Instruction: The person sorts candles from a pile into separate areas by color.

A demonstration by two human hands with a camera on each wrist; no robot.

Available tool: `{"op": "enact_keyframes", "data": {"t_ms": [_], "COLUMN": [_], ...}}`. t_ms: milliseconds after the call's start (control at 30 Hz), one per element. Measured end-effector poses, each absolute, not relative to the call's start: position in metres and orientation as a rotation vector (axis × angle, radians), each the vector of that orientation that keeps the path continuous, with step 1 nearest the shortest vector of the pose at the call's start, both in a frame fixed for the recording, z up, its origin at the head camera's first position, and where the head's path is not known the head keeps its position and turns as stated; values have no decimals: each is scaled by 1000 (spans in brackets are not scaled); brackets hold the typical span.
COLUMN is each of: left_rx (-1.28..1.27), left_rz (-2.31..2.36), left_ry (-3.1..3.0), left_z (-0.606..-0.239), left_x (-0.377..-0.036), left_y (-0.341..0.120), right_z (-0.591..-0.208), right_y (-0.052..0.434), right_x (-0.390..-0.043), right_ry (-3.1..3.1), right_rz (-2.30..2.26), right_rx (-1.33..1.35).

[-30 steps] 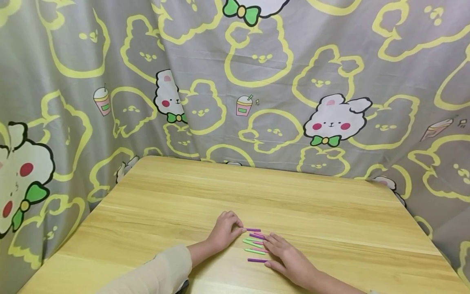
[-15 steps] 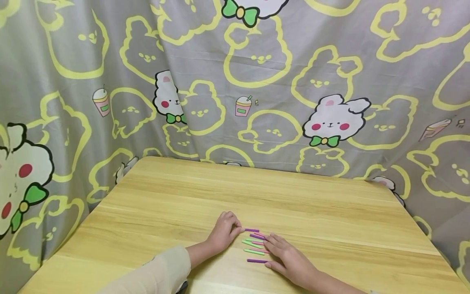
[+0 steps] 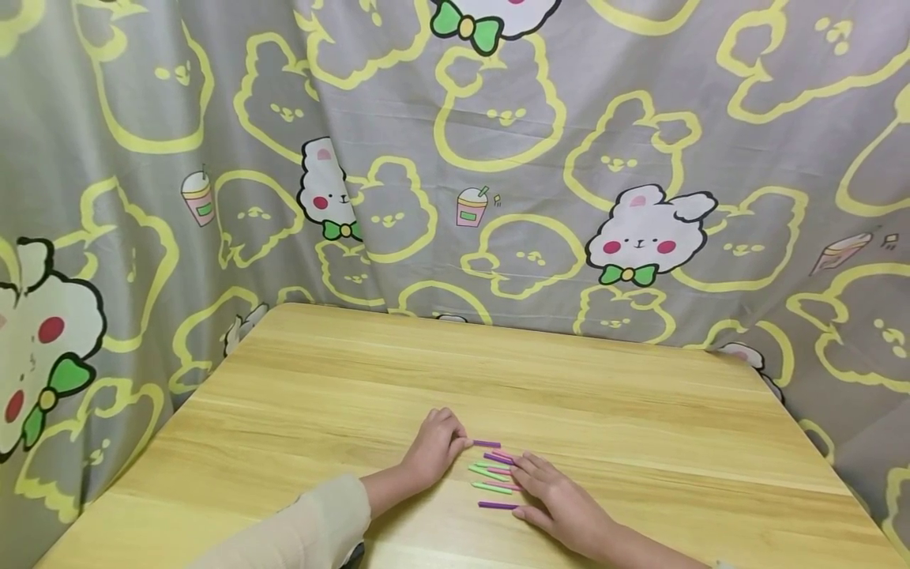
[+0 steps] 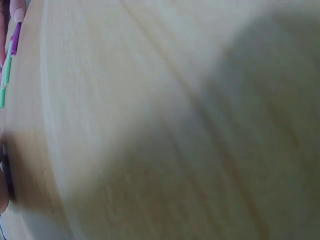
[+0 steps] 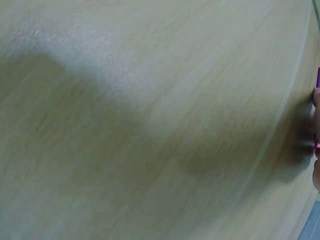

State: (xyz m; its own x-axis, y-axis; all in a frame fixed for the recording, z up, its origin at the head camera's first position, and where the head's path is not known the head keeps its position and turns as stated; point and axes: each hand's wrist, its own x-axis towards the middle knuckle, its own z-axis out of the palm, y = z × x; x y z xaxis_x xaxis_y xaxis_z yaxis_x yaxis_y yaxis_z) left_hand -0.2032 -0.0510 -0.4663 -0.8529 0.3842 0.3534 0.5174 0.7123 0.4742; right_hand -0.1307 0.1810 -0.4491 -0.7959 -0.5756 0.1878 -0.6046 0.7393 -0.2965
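Short sticks (image 3: 493, 472), purple, green & pink, lie in a loose row on the table (image 3: 604, 411) near its front edge, between both hands. Left hand (image 3: 434, 448): fingers curled, tips at the top purple stick (image 3: 486, 444); can't tell if it pinches it. Right hand (image 3: 558, 498): fingers straight, flat, touching the sticks' right ends. Risk: a sideways nudge could roll or scatter them, since they look light & round. Plenty of bare table behind & to the right; curtain (image 3: 455, 158) well back.
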Motion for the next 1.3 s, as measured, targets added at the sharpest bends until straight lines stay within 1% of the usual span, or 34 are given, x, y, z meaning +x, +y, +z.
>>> {"op": "enact_keyframes", "data": {"t_ms": [333,633,867,1300], "left_rx": [-645,-644,-534,-433], "left_rz": [-986,-943,-941,-906], "left_ry": [-2620,-2494,-2625,-2671], "left_z": [-464,-462,-460,-459], "left_x": [-212,-224,-234,-239], "left_y": [-58,-70,-76,-80], "right_z": [-451,-449,-448,-448], "right_y": [181,180,180,180], "right_x": [-131,-130,-131,-131], "right_ry": [-2823,-2835,-2850,-2866], "right_rz": [514,505,524,565], "right_rx": [979,974,970,946]}}
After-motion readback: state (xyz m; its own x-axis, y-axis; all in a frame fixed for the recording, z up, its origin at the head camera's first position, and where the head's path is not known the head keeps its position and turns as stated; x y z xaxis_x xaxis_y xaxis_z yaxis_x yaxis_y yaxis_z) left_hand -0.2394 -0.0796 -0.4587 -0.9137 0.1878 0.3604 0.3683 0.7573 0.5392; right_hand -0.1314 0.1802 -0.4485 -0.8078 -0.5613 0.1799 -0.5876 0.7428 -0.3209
